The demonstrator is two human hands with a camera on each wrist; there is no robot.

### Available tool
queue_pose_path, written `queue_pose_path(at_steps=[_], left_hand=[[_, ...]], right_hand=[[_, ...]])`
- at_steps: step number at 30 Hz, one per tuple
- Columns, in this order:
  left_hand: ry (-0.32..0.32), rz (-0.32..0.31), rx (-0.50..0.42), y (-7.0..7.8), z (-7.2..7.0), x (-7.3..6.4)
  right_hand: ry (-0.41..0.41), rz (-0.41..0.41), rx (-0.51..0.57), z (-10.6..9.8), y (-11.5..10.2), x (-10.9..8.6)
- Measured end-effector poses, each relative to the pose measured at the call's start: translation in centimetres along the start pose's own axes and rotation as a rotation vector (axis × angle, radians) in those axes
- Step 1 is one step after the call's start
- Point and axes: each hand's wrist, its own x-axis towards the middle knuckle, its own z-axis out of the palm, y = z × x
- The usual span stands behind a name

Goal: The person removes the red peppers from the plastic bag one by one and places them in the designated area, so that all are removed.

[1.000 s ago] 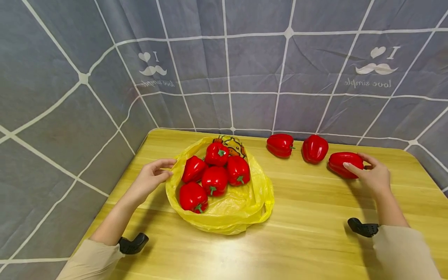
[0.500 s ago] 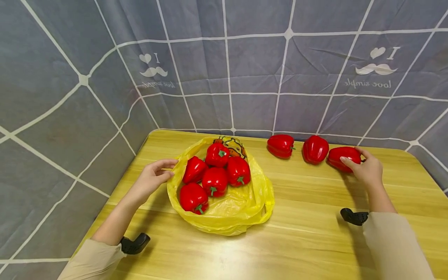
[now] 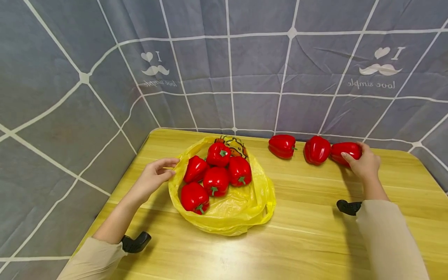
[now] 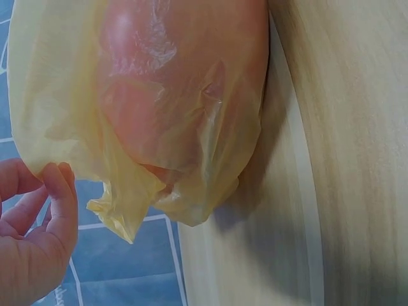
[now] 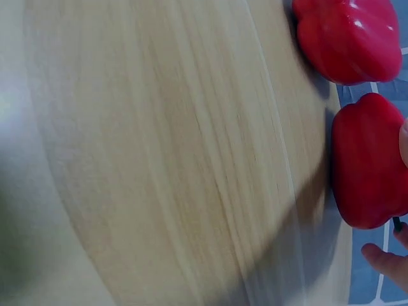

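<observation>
At the left rim of a yellow plastic bag (image 3: 224, 223), my left hand (image 3: 150, 181) pinches the edge between thumb and finger. Several red bell peppers (image 3: 216, 181) with green stems lie inside the open bag. On the right, my right hand (image 3: 365, 161) holds another red bell pepper (image 3: 344, 151), lying on its side, with the thumb on the near face and the other fingers mostly hidden. In the right wrist view its stem end faces the fingers (image 5: 386, 261). A second bell pepper (image 3: 316, 150) stands directly to its left, touching or nearly so.
A further bell pepper (image 3: 282, 146) lies along the back edge of the wooden table (image 3: 297, 241), right of the bag. Behind the table hangs a grey curtain (image 3: 255, 70) with white lines. Black devices (image 3: 136, 242) are strapped at both wrists.
My right hand has moved the bell pepper back and close beside its neighbour. The left hand keeps its place on the bag rim.
</observation>
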Motion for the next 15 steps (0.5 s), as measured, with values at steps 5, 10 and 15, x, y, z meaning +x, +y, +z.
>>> queue_pose_path(at_steps=[5, 10, 15], left_hand=[[0.006, 0.004, 0.013, 0.2, 0.0, 0.0], [0.013, 0.006, 0.018, 0.1, -0.1, 0.0], [0.008, -0.011, 0.007, 0.0, -0.1, 0.0]], right_hand=[[-0.027, 0.025, -0.011, -0.1, 0.1, 0.4], [-0.034, 0.023, -0.021, -0.1, 0.2, 0.8], [-0.033, -0.011, -0.038, 0.0, 0.3, 1.2]])
